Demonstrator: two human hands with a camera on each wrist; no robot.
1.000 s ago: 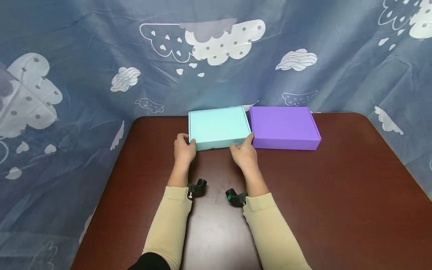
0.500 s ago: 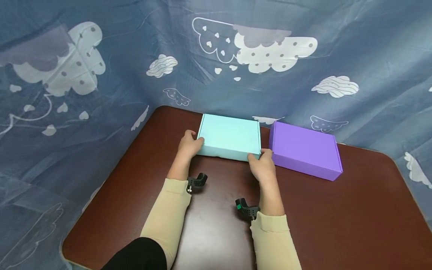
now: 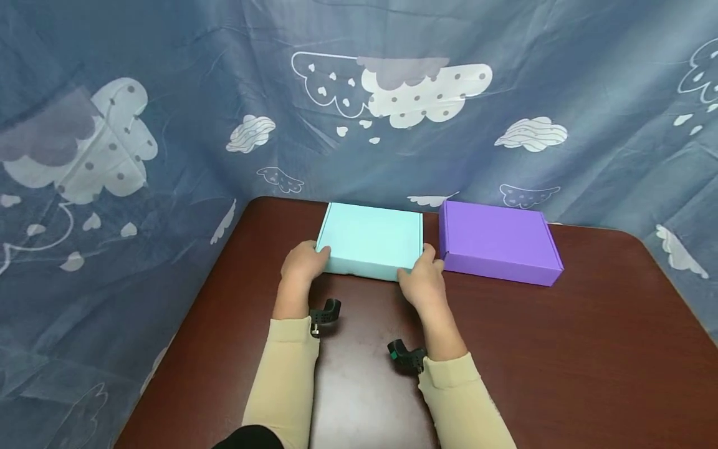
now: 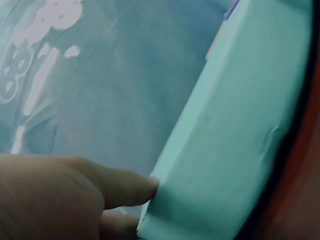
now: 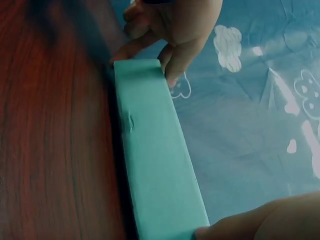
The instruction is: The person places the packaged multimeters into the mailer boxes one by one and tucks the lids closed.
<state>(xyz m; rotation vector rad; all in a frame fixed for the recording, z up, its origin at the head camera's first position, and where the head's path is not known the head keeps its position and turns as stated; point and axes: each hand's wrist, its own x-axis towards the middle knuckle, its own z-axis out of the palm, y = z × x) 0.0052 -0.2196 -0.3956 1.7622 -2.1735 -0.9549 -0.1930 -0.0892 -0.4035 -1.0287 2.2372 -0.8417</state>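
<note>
A flat mint-green cardboard box (image 3: 373,237), lid closed, lies at the back of the brown table. My left hand (image 3: 303,265) holds its front left corner, thumb at the front edge and the other fingers round the left side. At the front right corner, my right hand (image 3: 423,280) grips it the same way. In the left wrist view the thumb presses the upper edge of the box front (image 4: 215,130). The right wrist view shows a small crease in that front face, with a dark strip along its lower edge. A purple box (image 3: 499,240) stands just right of the mint one.
The table (image 3: 561,349) reaches forward and to the right of the boxes. A blue curtain (image 3: 359,162) with white clouds hangs close behind them and along the left side. Black wrist cameras (image 3: 406,357) stick out inward from both sleeves.
The head view has shifted. Both hands have kept hold of the mint box, which has moved left, so a gap now shows between it and the purple box.
</note>
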